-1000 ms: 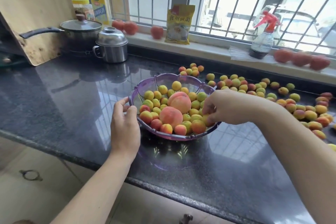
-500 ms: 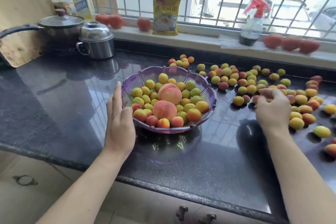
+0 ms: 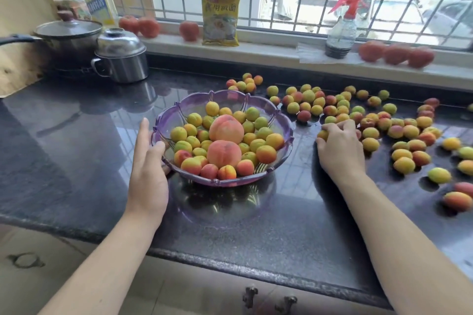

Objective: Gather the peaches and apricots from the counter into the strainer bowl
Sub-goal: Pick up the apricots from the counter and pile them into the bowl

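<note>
**Risk note: loose fruit on a slick counter**

Landmark: strainer bowl (image 3: 222,135), purple, heaped with apricots and two peaches (image 3: 226,128).

Left hand (image 3: 149,161) rests flat against the bowl's near-left rim, fingers straight, holding nothing. Right hand (image 3: 339,148), just right of the bowl, has its fingers curled down over apricots (image 3: 323,135) on the counter (image 3: 76,151); how many it grips cannot be told.

Judged risks: a multi-fruit grab may shed one, which would roll on the glossy, wet-looking dark stone towards the near edge. The heap is high, so additions could tumble out.

Right of and behind the bowl: many scattered apricots. Far left: lidded pan, steel pot. Behind: windowsill with tomatoes, yellow packet, spray bottle, barred window.
</note>
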`<state>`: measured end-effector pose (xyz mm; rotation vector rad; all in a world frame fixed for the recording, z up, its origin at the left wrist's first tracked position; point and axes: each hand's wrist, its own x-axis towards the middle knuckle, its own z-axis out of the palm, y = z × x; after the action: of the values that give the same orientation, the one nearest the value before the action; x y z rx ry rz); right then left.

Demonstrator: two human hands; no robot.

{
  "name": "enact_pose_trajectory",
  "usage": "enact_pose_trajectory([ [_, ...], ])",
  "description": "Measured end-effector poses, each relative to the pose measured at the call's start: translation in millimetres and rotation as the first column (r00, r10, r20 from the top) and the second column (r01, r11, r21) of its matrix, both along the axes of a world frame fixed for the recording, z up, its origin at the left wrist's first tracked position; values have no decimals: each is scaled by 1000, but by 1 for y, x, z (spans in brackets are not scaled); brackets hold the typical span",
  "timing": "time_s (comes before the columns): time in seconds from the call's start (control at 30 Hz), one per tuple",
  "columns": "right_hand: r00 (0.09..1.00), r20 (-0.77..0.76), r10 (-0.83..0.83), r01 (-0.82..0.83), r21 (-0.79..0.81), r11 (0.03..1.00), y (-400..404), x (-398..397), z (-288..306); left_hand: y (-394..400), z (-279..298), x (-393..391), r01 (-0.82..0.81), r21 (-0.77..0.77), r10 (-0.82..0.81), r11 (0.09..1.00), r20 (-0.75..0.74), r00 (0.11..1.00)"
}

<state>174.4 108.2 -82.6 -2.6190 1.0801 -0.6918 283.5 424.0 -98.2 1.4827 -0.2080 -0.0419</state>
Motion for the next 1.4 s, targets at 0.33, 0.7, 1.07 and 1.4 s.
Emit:
enact_pose_trajectory([
  [0.33,910,400,113,-177,129,976,4,-11,4,-2,1,2,20,43,-18,999,-50,999],
  [0.7,747,657,-104,-590,727,352,22,-9,17,-2,3,-3,109,30,-108,994,-27,994],
  [1.07,681,-199,705,-677,198,709,77,6,104,-1,5,-1,59,-30,-60,998,-41,997],
  [1.4,360,-829,428,-756,10,654,108,25,117,2,9,-4,57,-25,-59,998,-80,995],
])
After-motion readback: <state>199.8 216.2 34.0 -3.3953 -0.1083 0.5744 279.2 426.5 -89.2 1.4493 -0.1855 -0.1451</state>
